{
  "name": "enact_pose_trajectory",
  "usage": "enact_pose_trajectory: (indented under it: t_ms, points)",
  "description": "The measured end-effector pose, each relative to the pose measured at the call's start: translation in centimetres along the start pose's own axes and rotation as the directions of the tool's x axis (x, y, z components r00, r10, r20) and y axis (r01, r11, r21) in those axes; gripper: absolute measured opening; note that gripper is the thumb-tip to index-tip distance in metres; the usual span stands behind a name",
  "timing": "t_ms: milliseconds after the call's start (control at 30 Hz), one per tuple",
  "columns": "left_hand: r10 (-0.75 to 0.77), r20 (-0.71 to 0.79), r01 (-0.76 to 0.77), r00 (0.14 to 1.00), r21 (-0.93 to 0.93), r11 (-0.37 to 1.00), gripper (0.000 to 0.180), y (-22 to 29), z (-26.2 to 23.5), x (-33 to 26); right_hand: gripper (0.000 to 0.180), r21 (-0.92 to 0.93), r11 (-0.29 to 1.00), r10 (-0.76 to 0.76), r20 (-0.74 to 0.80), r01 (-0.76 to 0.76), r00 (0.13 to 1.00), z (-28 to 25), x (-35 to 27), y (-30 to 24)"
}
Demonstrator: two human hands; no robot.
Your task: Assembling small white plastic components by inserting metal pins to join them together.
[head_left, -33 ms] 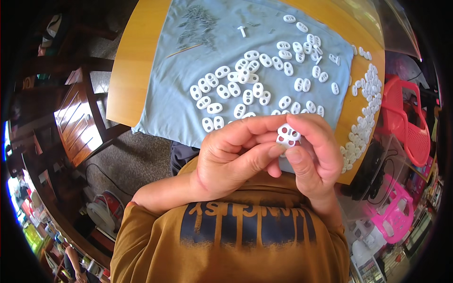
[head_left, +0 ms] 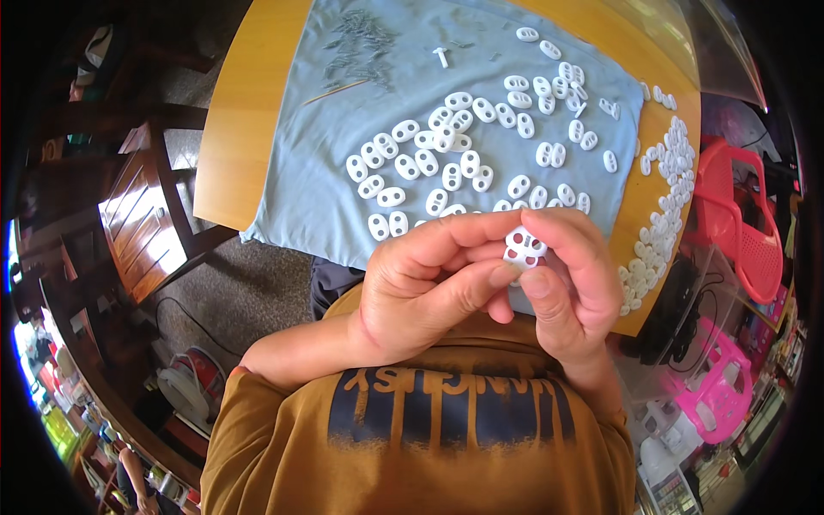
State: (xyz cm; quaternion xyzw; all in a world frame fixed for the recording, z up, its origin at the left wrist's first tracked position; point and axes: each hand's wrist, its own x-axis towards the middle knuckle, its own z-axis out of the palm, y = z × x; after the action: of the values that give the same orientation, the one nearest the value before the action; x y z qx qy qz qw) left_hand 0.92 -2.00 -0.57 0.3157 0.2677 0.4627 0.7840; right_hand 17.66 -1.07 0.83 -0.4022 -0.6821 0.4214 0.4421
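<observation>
**Both hands pinching one white piece, nothing shifting**

Pinching a white two-hole piece [head_left: 524, 247] at the fingertips, left hand [head_left: 421, 292] and right hand [head_left: 571, 283] pressing together around it, thumbs meeting just under it. Holding it up in front of the chest, above the near edge of the cloth [head_left: 300, 172], not touching the cloth. Possibly gripping two pieces stacked rather than one; too small to tell. Matching the picture just before: same grip, same height, nothing set down or picked up, so working on the piece in the fingers and not yet parting from it.

Further out, lying scattered over the blue-grey cloth, many loose pieces [head_left: 446, 163] of the same kind, the nearest ones sitting just beyond the knuckles. Lining the right rim of the tabletop [head_left: 249, 112], off the cloth, a dense row [head_left: 661, 215] of more of them. Resting at the far end of the cloth, well apart from the hands, a heap of thin grey pins [head_left: 360, 39].

Blocking nothing between hands and cloth. Standing left of the tabletop, a wooden chair [head_left: 146, 215]; crowding the right side, pink chairs [head_left: 738, 232] close to the row.
</observation>
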Motion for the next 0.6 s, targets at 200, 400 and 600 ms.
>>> enact_pose_trajectory:
  t_ms: [200,400,600]
  points:
    - [0.137,-0.061,-0.141,0.989,-0.064,0.988,0.034,-1.7,0.4,-0.3,0.026,-0.098,0.988,-0.12,-0.043,0.115,0.992,0.8,-0.6,0.4]
    - [0.226,-0.039,-0.225,0.973,0.028,0.974,0.029,-2.1,0.2,-0.3,0.025,-0.103,0.987,-0.125,-0.052,0.119,0.991,1.2,-0.7,0.6]
    - [0.269,-0.036,-0.265,0.963,0.073,0.961,0.026,-2.1,0.0,0.0,0.024,-0.176,0.941,-0.31,-0.106,0.289,0.945,1.9,-0.4,1.7]
